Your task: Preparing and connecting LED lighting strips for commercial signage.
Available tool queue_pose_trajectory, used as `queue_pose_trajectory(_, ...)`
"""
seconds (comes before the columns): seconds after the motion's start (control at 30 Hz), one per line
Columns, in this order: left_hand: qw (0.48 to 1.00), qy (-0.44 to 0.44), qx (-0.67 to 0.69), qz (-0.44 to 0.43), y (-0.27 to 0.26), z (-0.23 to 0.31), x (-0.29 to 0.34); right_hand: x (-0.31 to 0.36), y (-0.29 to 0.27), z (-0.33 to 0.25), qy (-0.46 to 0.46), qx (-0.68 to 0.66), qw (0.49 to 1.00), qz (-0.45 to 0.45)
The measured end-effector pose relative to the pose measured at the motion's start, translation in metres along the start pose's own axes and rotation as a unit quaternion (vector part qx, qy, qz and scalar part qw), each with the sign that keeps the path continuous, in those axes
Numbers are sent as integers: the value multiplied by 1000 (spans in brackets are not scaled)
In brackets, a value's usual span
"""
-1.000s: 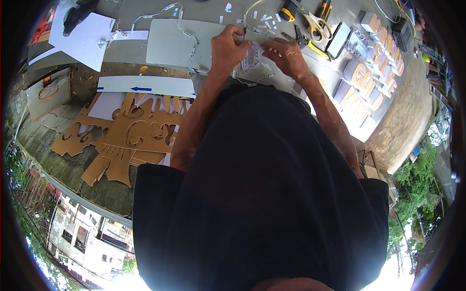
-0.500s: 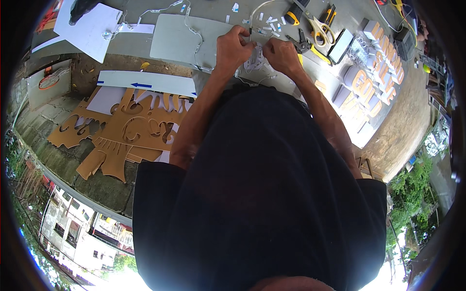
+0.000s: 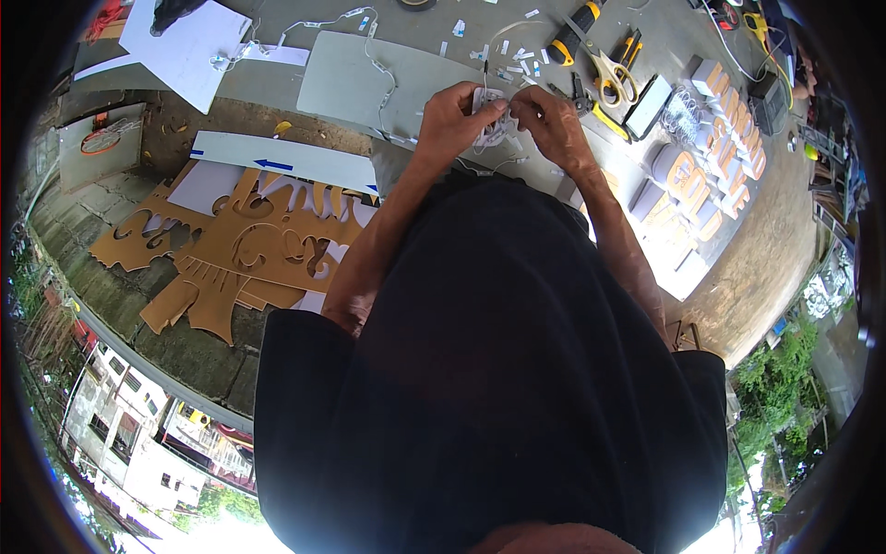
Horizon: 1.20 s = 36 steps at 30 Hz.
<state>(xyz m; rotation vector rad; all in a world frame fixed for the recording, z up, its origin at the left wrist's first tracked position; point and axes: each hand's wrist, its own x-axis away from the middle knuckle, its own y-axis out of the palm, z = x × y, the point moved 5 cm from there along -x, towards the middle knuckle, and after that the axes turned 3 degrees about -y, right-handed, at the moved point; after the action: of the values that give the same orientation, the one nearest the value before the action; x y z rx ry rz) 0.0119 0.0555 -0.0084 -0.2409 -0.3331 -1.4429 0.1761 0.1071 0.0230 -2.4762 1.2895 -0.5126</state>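
Note:
My left hand (image 3: pixel 454 125) grips the left side of a small white letter-shaped piece (image 3: pixel 489 137), its thumb lying across the top. Strands of thin wire and small light modules seem to sit inside the piece, but the fingers cover part of it. At its right edge my right hand (image 3: pixel 552 126) is closed in a pinch; what lies between those fingertips is too small to make out. A thin pale cable (image 3: pixel 495 42) rises from the piece's far side and curves to the right. Below the hands lies a string of LED modules (image 3: pixel 482 172).
Pliers (image 3: pixel 581 95), scissors (image 3: pixel 613 79) and a yellow-black cutter (image 3: pixel 574 33) lie to the right, beside white scraps (image 3: pixel 517 70). Farther right stand several block letters (image 3: pixel 688 180). A grey-white panel (image 3: pixel 349 81) lies left; cut brown boards (image 3: pixel 263 231) rest below the table edge.
My left hand has moved from the cable end onto the white piece, thumb now across it. My right hand has come down slightly beside it. The whole view has shifted a little.

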Motion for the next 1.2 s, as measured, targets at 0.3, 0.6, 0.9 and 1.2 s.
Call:
queue_pose_trajectory(0.3,990,114,-47,61,4,30,18,11,-3,-18,140,-110,983,31)
queue_pose_trajectory(0.6,953,184,-213,113,5,57,30,20,7,-10,249,-381,890,4)
queue_pose_trajectory(0.9,999,4,33,8,-4,49,24,30,-10,-54,-116,9,986,123)
queue_pose_trajectory(1.2,998,-28,64,-12,-3,51,33,38,-8,-51,-157,71,978,120)
